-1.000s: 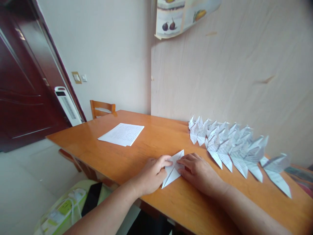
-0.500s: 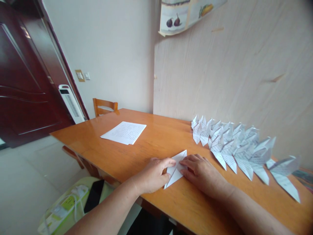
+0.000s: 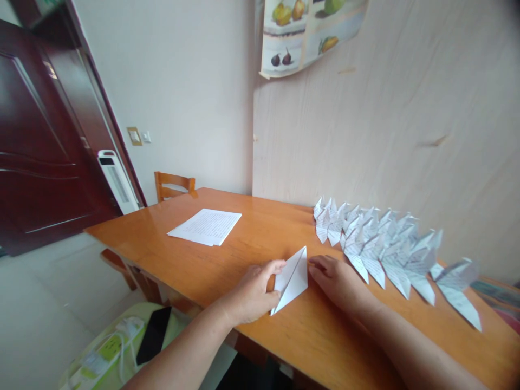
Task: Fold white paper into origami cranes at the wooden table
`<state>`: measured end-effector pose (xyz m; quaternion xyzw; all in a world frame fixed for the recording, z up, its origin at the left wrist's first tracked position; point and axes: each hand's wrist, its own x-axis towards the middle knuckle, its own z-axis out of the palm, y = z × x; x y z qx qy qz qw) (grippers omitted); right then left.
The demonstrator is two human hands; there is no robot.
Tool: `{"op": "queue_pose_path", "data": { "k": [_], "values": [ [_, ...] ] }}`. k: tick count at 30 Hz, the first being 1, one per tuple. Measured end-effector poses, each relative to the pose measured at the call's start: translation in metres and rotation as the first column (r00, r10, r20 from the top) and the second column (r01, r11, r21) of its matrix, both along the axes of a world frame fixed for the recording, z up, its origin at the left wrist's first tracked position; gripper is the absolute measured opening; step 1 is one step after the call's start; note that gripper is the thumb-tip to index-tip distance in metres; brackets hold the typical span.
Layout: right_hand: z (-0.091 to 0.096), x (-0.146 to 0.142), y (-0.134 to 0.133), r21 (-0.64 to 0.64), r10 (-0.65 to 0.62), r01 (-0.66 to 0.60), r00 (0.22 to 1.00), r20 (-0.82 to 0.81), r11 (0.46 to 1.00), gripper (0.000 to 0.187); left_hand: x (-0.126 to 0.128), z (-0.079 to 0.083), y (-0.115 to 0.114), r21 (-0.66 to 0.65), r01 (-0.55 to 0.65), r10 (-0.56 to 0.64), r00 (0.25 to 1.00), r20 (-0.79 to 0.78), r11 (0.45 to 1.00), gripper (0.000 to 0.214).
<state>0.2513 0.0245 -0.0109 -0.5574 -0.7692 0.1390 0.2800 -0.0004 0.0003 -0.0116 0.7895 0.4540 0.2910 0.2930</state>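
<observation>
A white sheet folded into a long triangle (image 3: 293,279) lies on the orange wooden table (image 3: 252,238) near its front edge. My left hand (image 3: 254,291) grips the paper's left side, thumb under it and fingers curled over the edge. My right hand (image 3: 339,281) rests flat on the table just right of the paper, fingertips at its right edge, holding nothing. A row of several finished folded paper pieces (image 3: 382,246) runs along the wall to the right.
A stack of flat printed sheets (image 3: 206,226) lies at the table's far left. A wooden chair (image 3: 173,184) stands behind the table. A dark door (image 3: 36,157) and a white appliance (image 3: 117,181) are at the left. A light green bag (image 3: 109,346) sits on the floor below.
My right hand has slid off the folded paper to its right edge. The paper's right flap now stands more exposed. My left hand stays on the left side. The camera tilted slightly.
</observation>
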Motion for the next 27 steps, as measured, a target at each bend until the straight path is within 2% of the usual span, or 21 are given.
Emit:
{"op": "queue_pose_path", "data": {
  "k": [5,9,18,23,27],
  "values": [
    [-0.003,0.000,0.004,-0.030,-0.063,0.061,0.996,-0.070,0.998,0.024,0.002,0.002,0.000,0.060,-0.018,0.016,0.999,0.032,0.998,0.070],
    [-0.004,-0.007,0.004,-0.066,-0.079,0.072,0.990,-0.120,0.995,0.021,0.001,0.000,0.001,0.008,-0.057,0.057,0.997,0.061,0.998,0.077],
    [-0.008,-0.015,0.007,-0.181,-0.177,0.125,0.934,-0.310,0.975,0.017,-0.002,-0.006,0.003,-0.059,0.013,-0.002,0.985,0.175,0.998,0.084],
    [-0.001,-0.021,0.002,-0.242,-0.126,0.000,0.854,-0.505,0.970,0.017,-0.002,-0.007,0.010,-0.104,0.035,0.002,0.944,0.330,0.994,0.076],
    [0.007,-0.028,-0.006,-0.235,-0.030,-0.155,0.775,-0.632,0.960,0.024,-0.002,-0.003,0.012,-0.230,0.059,0.065,0.866,0.496,0.971,0.068]
  ]
}}
